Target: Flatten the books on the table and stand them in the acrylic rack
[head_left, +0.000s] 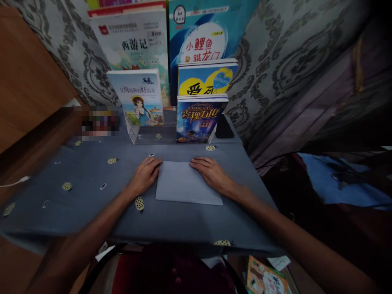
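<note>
A plain pale sheet of paper (188, 185), perhaps folded, lies flat on the cloth-covered table (88, 208) in front of me. At its upper left corner rests my left hand (146, 173), fingers stretched forward and slightly bent, with the tips touching the paper's edge. My right hand (212, 174) lies flat over the upper right corner, fingers extended and pointing left. Neither hand visibly grips the paper. The right palm and forearm cover part of the paper's right side.
Behind the paper, a clear acrylic stand (156, 136) holds several upright books, including a dark blue book (199, 122) and a white-topped book (139, 98). A black phone-like object (224, 127) lies right of it. A white cable (16, 182) sits at the left edge. Patterned curtain (263, 65) hangs behind.
</note>
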